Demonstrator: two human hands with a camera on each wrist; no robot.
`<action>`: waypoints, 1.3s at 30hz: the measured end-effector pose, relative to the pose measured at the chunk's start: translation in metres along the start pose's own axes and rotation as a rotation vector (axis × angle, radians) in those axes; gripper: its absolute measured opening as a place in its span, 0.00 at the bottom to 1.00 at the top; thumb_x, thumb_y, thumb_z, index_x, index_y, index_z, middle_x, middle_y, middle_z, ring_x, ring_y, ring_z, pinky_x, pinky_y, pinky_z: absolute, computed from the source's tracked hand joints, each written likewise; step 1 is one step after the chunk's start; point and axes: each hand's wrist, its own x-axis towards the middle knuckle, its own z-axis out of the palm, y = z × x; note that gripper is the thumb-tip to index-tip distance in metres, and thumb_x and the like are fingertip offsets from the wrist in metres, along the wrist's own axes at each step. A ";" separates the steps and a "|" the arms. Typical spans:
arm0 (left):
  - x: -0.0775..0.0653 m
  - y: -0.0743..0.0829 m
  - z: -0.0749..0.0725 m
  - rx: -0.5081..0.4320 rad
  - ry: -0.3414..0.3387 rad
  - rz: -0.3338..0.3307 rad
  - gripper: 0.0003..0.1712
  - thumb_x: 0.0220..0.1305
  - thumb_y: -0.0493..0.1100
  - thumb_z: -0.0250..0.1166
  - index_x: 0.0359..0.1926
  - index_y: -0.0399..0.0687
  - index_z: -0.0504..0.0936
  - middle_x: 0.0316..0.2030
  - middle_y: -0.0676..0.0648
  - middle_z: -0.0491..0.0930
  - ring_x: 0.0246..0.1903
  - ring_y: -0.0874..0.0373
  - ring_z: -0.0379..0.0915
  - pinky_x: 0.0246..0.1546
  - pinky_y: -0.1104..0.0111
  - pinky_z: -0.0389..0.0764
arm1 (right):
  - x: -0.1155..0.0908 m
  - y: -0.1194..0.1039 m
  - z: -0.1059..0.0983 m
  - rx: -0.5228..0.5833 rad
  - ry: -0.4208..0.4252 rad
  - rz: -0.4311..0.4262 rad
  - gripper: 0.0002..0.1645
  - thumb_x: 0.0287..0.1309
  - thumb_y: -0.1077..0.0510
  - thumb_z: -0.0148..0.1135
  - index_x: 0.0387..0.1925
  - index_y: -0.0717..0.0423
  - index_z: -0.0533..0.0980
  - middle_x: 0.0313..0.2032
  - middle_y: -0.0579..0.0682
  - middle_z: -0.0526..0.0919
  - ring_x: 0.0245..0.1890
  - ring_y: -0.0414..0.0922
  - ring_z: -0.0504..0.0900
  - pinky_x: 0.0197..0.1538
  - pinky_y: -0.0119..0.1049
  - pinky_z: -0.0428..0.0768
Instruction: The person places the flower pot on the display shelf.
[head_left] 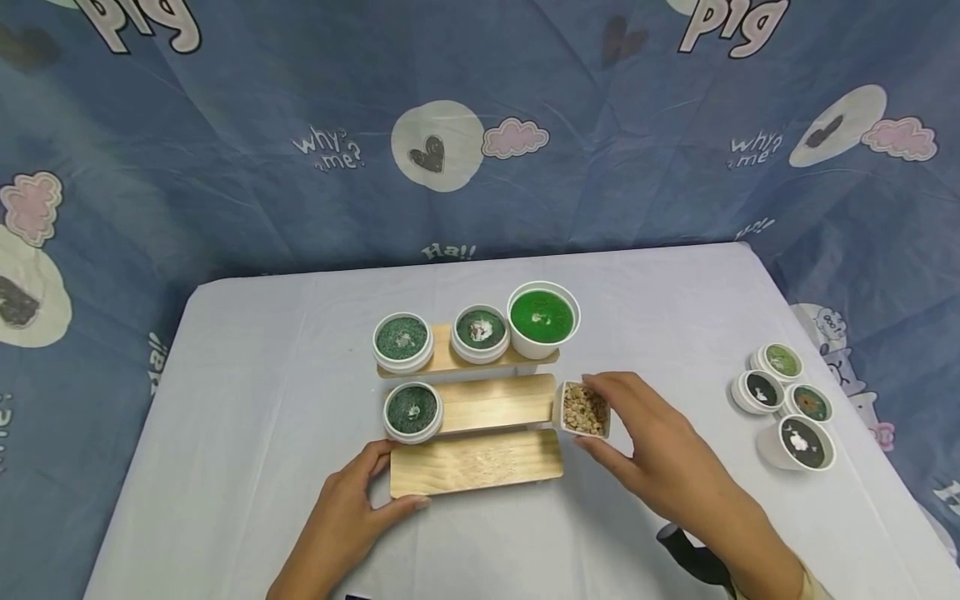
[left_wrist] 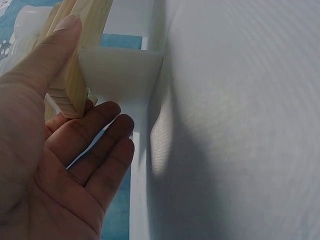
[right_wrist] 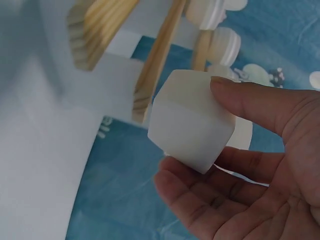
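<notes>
In the head view my right hand holds a small white square pot of tan granules at the right end of the middle tier. The right wrist view shows the faceted white pot between thumb and fingers. My left hand grips the left end of a stepped wooden stand, at its front board. In the left wrist view the thumb lies on the wood, with the fingers on the other side. A green-topped round tub sits at the left of the middle board.
Along the back board stand two green-topped tubs and a larger cup of bright green. Several small white cups cluster at the right of the white table. A blue printed cloth hangs behind.
</notes>
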 end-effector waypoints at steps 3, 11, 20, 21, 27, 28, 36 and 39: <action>0.000 0.000 0.000 -0.007 -0.006 -0.006 0.37 0.47 0.51 0.87 0.57 0.53 0.80 0.53 0.58 0.88 0.53 0.59 0.82 0.52 0.52 0.82 | 0.005 -0.005 0.002 0.017 -0.001 -0.027 0.39 0.57 0.56 0.80 0.67 0.57 0.73 0.60 0.46 0.78 0.56 0.44 0.81 0.56 0.47 0.83; 0.000 0.001 0.000 -0.012 -0.009 -0.007 0.38 0.46 0.50 0.87 0.58 0.52 0.80 0.53 0.57 0.87 0.53 0.59 0.82 0.53 0.52 0.82 | 0.017 -0.015 0.011 0.041 -0.032 -0.058 0.39 0.58 0.55 0.80 0.67 0.58 0.74 0.60 0.48 0.78 0.56 0.44 0.80 0.57 0.46 0.83; 0.000 0.001 0.000 -0.033 -0.028 -0.020 0.37 0.49 0.52 0.85 0.59 0.55 0.79 0.54 0.61 0.86 0.53 0.62 0.81 0.54 0.54 0.82 | 0.027 -0.020 0.022 0.055 -0.062 -0.087 0.36 0.61 0.52 0.78 0.67 0.58 0.75 0.61 0.49 0.77 0.57 0.43 0.79 0.58 0.43 0.82; 0.000 0.001 0.000 -0.030 -0.025 -0.015 0.37 0.49 0.52 0.85 0.59 0.55 0.79 0.54 0.61 0.86 0.53 0.62 0.81 0.54 0.54 0.82 | 0.028 -0.020 0.023 0.062 -0.065 -0.090 0.36 0.61 0.52 0.78 0.67 0.58 0.75 0.61 0.49 0.77 0.57 0.43 0.79 0.58 0.43 0.82; 0.000 0.001 -0.001 -0.020 -0.008 0.005 0.38 0.48 0.51 0.86 0.59 0.55 0.79 0.54 0.61 0.87 0.53 0.61 0.81 0.53 0.56 0.82 | 0.038 -0.024 0.031 0.111 -0.065 -0.125 0.37 0.62 0.53 0.77 0.68 0.60 0.74 0.63 0.49 0.76 0.59 0.43 0.78 0.60 0.41 0.81; 0.000 0.000 -0.001 -0.021 -0.009 0.005 0.38 0.48 0.51 0.86 0.59 0.55 0.79 0.54 0.61 0.87 0.53 0.61 0.81 0.54 0.56 0.81 | 0.039 -0.026 0.033 0.115 -0.058 -0.131 0.37 0.61 0.53 0.78 0.68 0.61 0.74 0.63 0.49 0.76 0.60 0.43 0.78 0.61 0.42 0.81; -0.001 -0.001 0.000 -0.030 -0.019 -0.001 0.38 0.49 0.52 0.85 0.60 0.56 0.79 0.54 0.60 0.87 0.54 0.60 0.81 0.54 0.53 0.81 | 0.048 -0.031 0.045 0.177 -0.014 -0.141 0.40 0.61 0.54 0.77 0.70 0.63 0.71 0.64 0.52 0.75 0.61 0.45 0.78 0.64 0.42 0.79; -0.001 -0.001 -0.001 -0.029 -0.018 -0.002 0.38 0.49 0.52 0.85 0.59 0.55 0.79 0.54 0.60 0.87 0.54 0.60 0.82 0.54 0.53 0.82 | 0.050 -0.033 0.049 0.201 -0.006 -0.132 0.40 0.61 0.54 0.78 0.70 0.62 0.70 0.64 0.51 0.75 0.61 0.44 0.78 0.64 0.41 0.79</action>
